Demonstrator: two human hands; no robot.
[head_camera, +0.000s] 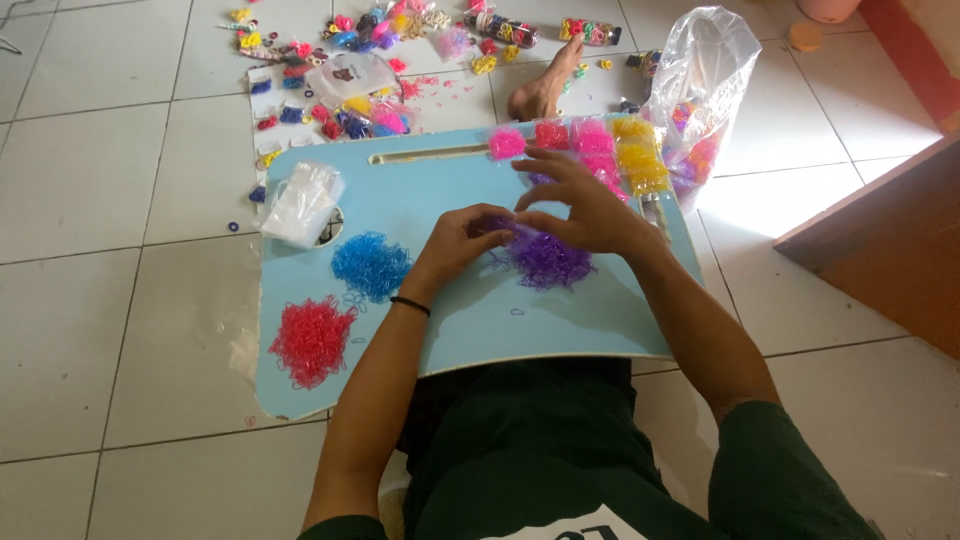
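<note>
Left hand: the left hand (455, 245) is resting on the light blue lap table (470, 320), fingers pinching together on strands at the edge of the purple band pile (545, 260).
Right hand: the right hand (580, 205) is hovering over the same pile, thumb and forefinger closing on purple bands, the other fingers spreading apart.
Purple band pile: it is lying near the middle of the table, touching both hands.
Other piles: a blue band pile (370, 265) and a red band pile (312, 340) are lying loose on the left part of the table, well apart from the hands.
Small packets: pink and yellow packets (600, 150) are sitting along the far edge (each filled with bands of one colour).
Clear bags: a stack of empty bags (303, 203) is lying at the left; a big plastic bag (700, 90) holding coloured packets is standing on the floor just beside the table.
</note>
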